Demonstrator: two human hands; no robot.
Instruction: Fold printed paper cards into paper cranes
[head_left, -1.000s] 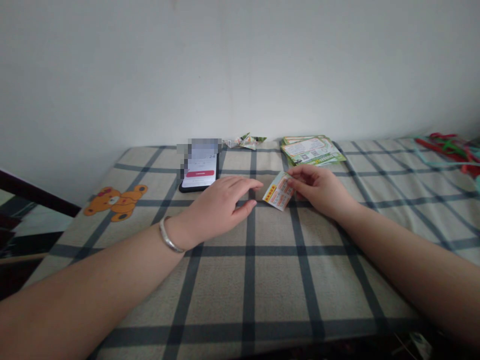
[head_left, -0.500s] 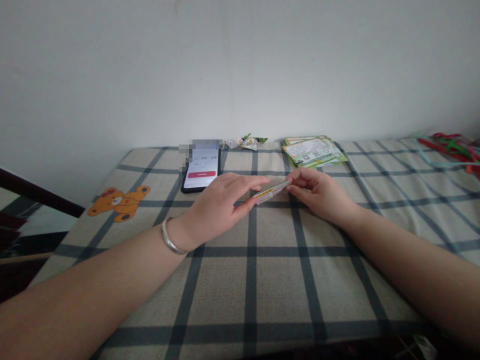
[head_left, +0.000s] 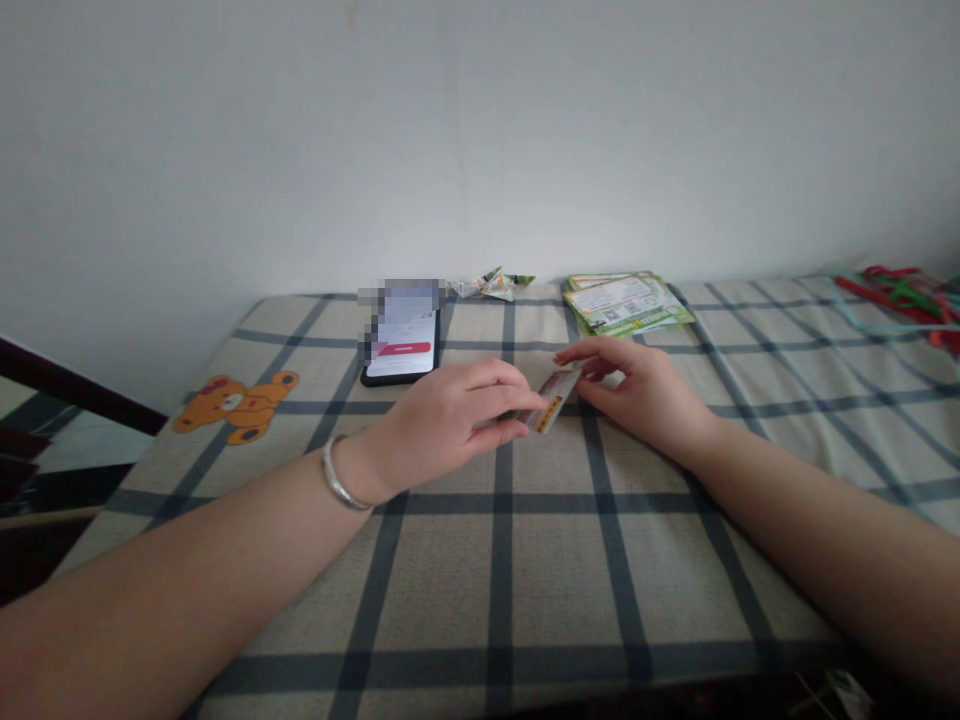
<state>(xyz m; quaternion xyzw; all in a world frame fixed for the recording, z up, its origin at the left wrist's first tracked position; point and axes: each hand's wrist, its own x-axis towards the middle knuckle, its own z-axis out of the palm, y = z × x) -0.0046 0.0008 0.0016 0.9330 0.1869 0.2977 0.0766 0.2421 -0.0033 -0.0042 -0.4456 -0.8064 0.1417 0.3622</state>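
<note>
A small printed card [head_left: 553, 402] with a yellow strip is held tilted above the checked cloth, between my two hands. My left hand [head_left: 457, 412], with a silver bangle at the wrist, has its fingertips over the card's lower left part and the thumb just below. At the upper right end, the thumb and fingers of my right hand [head_left: 637, 385] close on the card's edge. Beyond the right hand lies a stack of green and white printed cards [head_left: 630, 302].
A phone [head_left: 401, 350] with a lit screen lies behind my left hand. Near the wall is a crumpled wrapper [head_left: 499, 284]. Red and green strips [head_left: 900, 298] lie at the far right. A bear picture [head_left: 236, 405] marks the checked tablecloth [head_left: 442, 600] at left.
The card has turned from facing me, through nearly edge-on, to a new slant with its yellow strip at the lower right. My left hand has come onto it; the right keeps hold.
</note>
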